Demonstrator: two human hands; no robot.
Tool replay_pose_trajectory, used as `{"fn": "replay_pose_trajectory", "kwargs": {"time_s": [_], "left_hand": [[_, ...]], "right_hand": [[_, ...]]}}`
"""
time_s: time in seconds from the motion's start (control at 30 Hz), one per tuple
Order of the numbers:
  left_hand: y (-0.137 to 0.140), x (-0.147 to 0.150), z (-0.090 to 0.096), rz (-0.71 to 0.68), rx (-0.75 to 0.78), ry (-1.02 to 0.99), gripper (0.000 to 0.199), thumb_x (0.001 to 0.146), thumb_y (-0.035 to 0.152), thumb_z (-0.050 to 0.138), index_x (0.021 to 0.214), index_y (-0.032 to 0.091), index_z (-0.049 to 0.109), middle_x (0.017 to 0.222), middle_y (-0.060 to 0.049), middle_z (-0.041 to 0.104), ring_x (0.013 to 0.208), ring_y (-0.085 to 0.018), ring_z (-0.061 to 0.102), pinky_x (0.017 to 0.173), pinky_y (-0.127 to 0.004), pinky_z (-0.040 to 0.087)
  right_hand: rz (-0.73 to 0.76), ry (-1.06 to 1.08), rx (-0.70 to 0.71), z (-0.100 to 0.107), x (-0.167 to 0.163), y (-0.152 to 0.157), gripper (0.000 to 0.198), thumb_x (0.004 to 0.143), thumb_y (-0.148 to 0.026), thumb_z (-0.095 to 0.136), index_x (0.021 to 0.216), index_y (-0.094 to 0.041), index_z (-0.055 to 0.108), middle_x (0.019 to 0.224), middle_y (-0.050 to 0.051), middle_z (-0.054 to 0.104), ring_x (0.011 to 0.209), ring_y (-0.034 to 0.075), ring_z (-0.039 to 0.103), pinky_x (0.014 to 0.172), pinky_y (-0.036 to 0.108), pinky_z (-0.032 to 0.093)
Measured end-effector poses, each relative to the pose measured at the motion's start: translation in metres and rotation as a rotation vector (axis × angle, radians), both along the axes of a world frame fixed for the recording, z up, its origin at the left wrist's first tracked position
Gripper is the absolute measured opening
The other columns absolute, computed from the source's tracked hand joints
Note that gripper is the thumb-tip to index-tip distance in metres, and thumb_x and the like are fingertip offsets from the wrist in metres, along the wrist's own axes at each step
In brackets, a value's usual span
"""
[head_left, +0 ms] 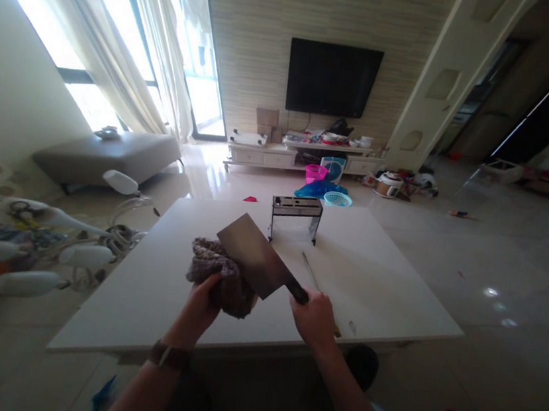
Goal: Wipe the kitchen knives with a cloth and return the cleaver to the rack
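Holding the cleaver (253,255) by its handle (298,292), right hand (313,317) should be steady while left hand (205,300), clutching bunched cloth (234,290), needs thick folds between palm and edge.

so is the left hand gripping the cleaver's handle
No, the right hand grips the cleaver's handle, while the left hand holds the brown cloth.

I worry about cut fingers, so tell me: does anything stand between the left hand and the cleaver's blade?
Yes, a bunched brown cloth: the left hand grips it, and it lies between that hand's visible part and the blade. Whether hidden fingers touch the metal cannot be seen.
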State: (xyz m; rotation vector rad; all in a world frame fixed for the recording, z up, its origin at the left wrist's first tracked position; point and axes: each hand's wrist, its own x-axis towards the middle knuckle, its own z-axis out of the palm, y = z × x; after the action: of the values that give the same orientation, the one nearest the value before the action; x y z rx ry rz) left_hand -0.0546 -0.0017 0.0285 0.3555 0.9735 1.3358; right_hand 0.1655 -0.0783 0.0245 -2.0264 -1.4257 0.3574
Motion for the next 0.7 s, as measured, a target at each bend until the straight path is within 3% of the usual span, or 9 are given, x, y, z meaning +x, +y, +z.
{"fn": "replay_pose_trajectory", "kwargs": {"time_s": [0.2, 0.43, 0.57, 0.7], "left_hand": [[-0.019, 0.042, -0.014, -0.083, 0.041, 0.091, 0.036, 0.065, 0.004, 0.078, 0.099, 0.015, 0.071, 0.095, -0.008, 0.079, 0.082, -0.022, 0.077, 0.076, -0.030, 0.065], [-0.036, 0.089, -0.029, -0.105, 0.071, 0.129, 0.034, 0.071, 0.006, 0.080, 0.102, 0.014, 0.072, 0.106, -0.012, 0.079, 0.086, -0.023, 0.078, 0.077, -0.030, 0.065], [-0.043, 0.110, -0.026, -0.068, 0.020, 0.155, 0.023, 0.079, 0.003, 0.073, 0.099, 0.013, 0.072, 0.100, -0.010, 0.080, 0.078, -0.020, 0.077, 0.074, -0.030, 0.065], [-0.051, 0.121, -0.017, -0.030, 0.029, 0.238, 0.025, 0.077, 0.002, 0.075, 0.098, 0.013, 0.072, 0.096, -0.009, 0.079, 0.078, -0.021, 0.078, 0.079, -0.032, 0.066]], "right_hand": [[-0.035, -0.038, -0.082, 0.009, 0.006, -0.005, 0.023, 0.093, -0.026, 0.058, 0.078, -0.021, 0.074, 0.078, 0.010, 0.077, 0.072, 0.020, 0.071, 0.061, 0.030, 0.027], [-0.023, -0.090, -0.135, 0.019, 0.022, -0.015, 0.022, 0.094, -0.036, 0.059, 0.090, -0.022, 0.077, 0.089, 0.012, 0.079, 0.085, 0.025, 0.076, 0.065, 0.029, 0.037], [-0.013, -0.111, -0.122, 0.027, 0.034, -0.022, 0.022, 0.093, -0.034, 0.058, 0.094, -0.021, 0.077, 0.091, 0.013, 0.079, 0.086, 0.025, 0.076, 0.068, 0.029, 0.041], [-0.016, -0.092, -0.096, 0.035, 0.044, -0.028, 0.021, 0.089, -0.029, 0.059, 0.095, -0.021, 0.077, 0.092, 0.013, 0.079, 0.089, 0.027, 0.076, 0.070, 0.030, 0.043]]}}
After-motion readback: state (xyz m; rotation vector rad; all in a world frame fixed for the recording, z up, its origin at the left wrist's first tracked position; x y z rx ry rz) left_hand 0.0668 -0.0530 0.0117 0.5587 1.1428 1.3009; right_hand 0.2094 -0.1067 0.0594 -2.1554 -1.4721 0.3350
